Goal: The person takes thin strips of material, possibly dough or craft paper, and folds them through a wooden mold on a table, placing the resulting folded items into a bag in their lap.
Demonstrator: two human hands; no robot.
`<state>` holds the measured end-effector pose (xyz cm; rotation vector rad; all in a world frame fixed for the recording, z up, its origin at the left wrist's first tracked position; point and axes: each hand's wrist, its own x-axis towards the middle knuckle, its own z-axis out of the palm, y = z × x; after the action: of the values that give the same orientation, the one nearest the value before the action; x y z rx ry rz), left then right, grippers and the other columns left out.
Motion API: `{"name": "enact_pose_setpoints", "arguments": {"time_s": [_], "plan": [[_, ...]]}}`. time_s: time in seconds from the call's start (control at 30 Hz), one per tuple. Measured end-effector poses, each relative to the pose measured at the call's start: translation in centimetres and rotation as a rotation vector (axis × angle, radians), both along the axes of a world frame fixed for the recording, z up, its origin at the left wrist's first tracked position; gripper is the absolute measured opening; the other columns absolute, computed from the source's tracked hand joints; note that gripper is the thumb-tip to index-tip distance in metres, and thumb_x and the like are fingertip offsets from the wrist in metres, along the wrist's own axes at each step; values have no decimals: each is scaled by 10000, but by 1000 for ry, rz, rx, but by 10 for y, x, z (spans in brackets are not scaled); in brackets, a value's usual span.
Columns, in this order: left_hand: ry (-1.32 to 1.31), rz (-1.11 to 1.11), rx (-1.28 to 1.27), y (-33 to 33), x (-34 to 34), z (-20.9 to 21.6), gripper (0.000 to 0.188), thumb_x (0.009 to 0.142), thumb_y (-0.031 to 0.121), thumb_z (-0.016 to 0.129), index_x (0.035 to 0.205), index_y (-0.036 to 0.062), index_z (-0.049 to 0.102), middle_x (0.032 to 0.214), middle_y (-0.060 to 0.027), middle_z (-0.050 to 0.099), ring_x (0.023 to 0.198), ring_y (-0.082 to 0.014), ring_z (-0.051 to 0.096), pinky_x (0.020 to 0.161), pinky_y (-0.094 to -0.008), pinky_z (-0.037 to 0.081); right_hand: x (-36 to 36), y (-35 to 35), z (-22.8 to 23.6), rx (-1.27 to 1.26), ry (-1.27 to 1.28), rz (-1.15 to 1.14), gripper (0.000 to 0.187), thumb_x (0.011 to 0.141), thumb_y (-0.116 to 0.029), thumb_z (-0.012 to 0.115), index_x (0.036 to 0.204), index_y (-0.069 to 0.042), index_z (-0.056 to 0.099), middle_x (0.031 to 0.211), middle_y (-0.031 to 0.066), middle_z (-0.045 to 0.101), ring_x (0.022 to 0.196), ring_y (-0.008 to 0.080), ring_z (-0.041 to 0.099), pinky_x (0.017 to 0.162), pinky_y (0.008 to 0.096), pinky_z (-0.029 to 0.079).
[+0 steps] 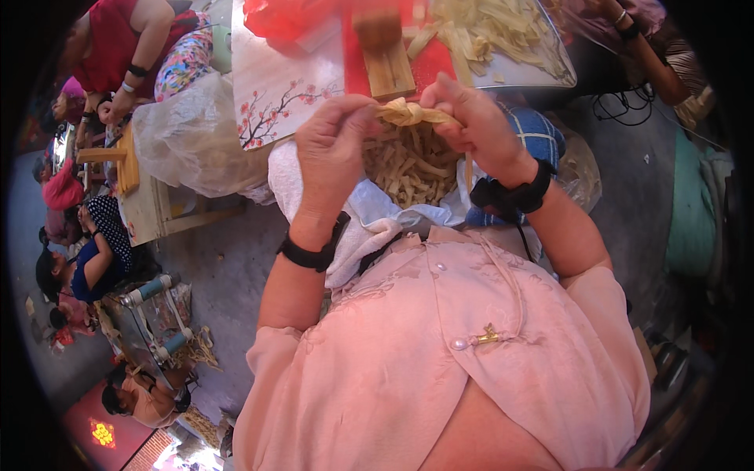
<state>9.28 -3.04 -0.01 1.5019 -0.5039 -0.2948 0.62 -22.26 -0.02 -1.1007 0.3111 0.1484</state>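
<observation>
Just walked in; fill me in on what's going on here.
The person's left hand and right hand pinch a knotted, flat, pale-yellow strip above a heap of short tan pieces. Ahead, on the white table with a red blossom print, are a brown wooden stand and a pile of long pale-yellow strips.
</observation>
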Motion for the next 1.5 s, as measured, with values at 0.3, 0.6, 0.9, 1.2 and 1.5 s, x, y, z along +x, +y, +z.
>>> {"name": "enact_pose_setpoints", "arguments": {"time_s": [0.3,0.6,0.9,1.2,1.5], "plan": [[-614,-213,471,-10,-20,22,465,743,55,699,1173,46,522,1079,-170,582,996,-350,568,817,-370,469,-2,17,-3,-303,-219,22,91,900,-122,559,897,-32,570,754,-33,556,652,21,495,549,179,405],[-893,-266,824,12,-18,4,205,759,61,582,962,90,573,865,-82,537,786,-275,569,661,-380,440,-5,37,-27,-545,-241,287,283,851,-257,580,840,25,585,767,163,614,726,236,585,677,359,450],[-1129,-210,772,4,37,-20,189,783,106,591,966,122,548,725,-67,511,648,-196,537,574,-321,424,7,30,-3,-540,-325,66,188,880,-156,572,810,19,581,641,20,525,617,76,461,551,272,393],[248,-297,86,-22,44,-20,154,956,150,517,1071,54,551,806,40,531,707,-18,459,593,-169,383,44,-8,-25,-700,-296,-102,265,872,-222,622,754,15,623,620,-33,514,592,48,442,521,231,364],[93,-173,178,-37,74,-40,167,934,185,551,1028,49,573,812,30,563,718,-34,500,624,-192,406,71,-18,-28,-661,-329,-152,289,864,-225,594,723,28,604,591,15,519,567,79,453,519,269,370]]}}
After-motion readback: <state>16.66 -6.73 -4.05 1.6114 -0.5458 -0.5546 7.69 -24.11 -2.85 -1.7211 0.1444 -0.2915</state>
